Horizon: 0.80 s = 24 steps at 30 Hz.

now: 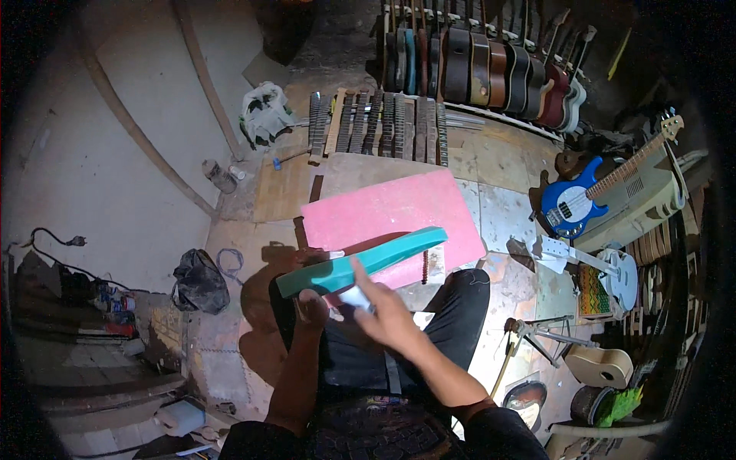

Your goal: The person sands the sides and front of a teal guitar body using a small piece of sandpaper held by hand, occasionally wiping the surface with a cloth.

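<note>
A teal piece (345, 268), long with a curved edge, slants across my lap; it looks like a solid guitar body seen edge-on. At its lower left end my left hand (313, 307) holds it, the thumb showing at the near side and the fingers mostly hidden. My right hand (389, 316) presses a small white pad (355, 297), perhaps cloth or folded sandpaper, close to the near side of the teal piece. The right index finger stretches along the teal surface. Beneath and beyond lies a pink board (383, 207).
Several fretted necks (376, 126) lie in a row beyond the board. Guitars stand on a rack (498, 69) at the back. On the right are a blue bass guitar (575, 195), a metal stand (537, 337) and an acoustic guitar body (602, 366). A black bag (201, 282) sits left.
</note>
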Motion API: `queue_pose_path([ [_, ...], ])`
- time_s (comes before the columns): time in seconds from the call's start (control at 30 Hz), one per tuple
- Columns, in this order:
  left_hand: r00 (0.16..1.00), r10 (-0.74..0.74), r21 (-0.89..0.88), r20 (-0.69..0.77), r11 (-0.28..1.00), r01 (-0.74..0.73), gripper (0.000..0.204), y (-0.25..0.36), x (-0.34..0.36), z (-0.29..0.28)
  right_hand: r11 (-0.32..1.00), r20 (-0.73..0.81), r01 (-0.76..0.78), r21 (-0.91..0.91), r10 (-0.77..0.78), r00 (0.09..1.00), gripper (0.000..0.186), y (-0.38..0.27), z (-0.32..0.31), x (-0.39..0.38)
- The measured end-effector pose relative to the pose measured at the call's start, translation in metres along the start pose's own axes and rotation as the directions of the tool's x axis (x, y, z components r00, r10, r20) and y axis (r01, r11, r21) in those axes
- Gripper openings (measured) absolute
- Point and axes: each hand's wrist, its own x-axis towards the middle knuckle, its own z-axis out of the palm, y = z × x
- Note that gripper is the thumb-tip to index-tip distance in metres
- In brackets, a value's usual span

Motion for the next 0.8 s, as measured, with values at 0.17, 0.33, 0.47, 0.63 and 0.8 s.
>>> queue_pose_path([
  [0.17,0.997,-0.023,-0.062,0.077,0.998,0.028,0.069,-0.001,-0.006,0.002,0.963,0.116,0.234,-0.132,-0.219,0.969,0.094,-0.026,0.007,0.002],
  [0.33,0.996,0.002,-0.090,0.088,0.996,0.006,0.070,-0.004,-0.012,0.002,0.930,-0.062,-0.084,-0.358,0.066,0.996,0.095,0.042,-0.021,-0.002],
  [0.47,0.997,0.006,-0.100,0.076,0.995,0.001,0.071,-0.014,-0.025,0.000,0.968,0.028,-0.094,-0.232,0.103,0.994,0.094,0.008,-0.014,-0.001],
  [0.63,0.994,0.010,-0.134,0.105,0.991,0.004,0.073,-0.013,-0.030,0.001,0.967,0.247,0.198,-0.160,-0.155,0.957,0.090,-0.052,-0.008,0.000],
  [0.8,0.991,0.033,-0.166,0.132,0.986,-0.011,0.075,-0.026,-0.021,0.008,0.924,0.302,0.310,-0.223,-0.237,0.924,0.090,-0.059,0.001,-0.004],
])
